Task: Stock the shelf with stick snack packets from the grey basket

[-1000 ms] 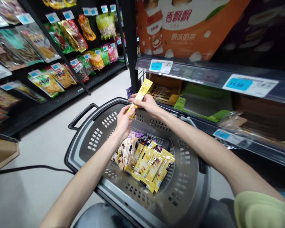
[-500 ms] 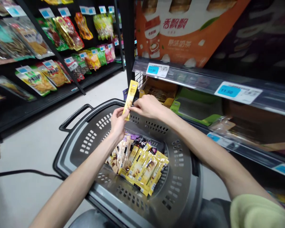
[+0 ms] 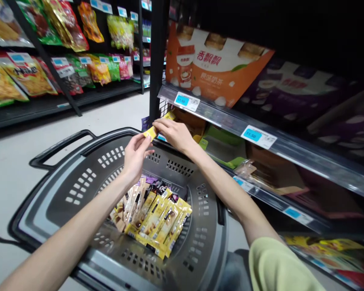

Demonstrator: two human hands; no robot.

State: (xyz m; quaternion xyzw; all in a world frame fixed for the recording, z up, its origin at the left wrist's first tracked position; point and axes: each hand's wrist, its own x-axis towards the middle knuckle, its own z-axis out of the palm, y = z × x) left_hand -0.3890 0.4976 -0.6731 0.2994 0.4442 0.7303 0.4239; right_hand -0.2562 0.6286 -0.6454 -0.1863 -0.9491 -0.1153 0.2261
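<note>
A slim yellow stick sachet (image 3: 151, 132) is held over the far rim of the grey shopping basket (image 3: 210, 250). My left hand (image 3: 135, 155) pinches its near end between thumb and fingers. From the right, my right hand (image 3: 176, 135) has its fingers closed over the sachet, hiding part of it. More yellow shows just beyond those fingers; I cannot tell whether it is the same sachet. Inside the basket lie several yellow sachets (image 3: 159, 220), with beige sachets (image 3: 135, 201) on their left and purple-black sachets (image 3: 159, 186) behind.
To the right, a shelf carries orange drink cartons (image 3: 214, 66) above and an open green box (image 3: 223, 147) on the lower level. Snack bags (image 3: 27, 76) line a rack across the aisle. The basket's black handle (image 3: 60, 149) sticks out at left.
The sachet has gone from upright to tilted toward the right, and my right fingers now cover part of it. My view has shifted, so the basket appears farther left.
</note>
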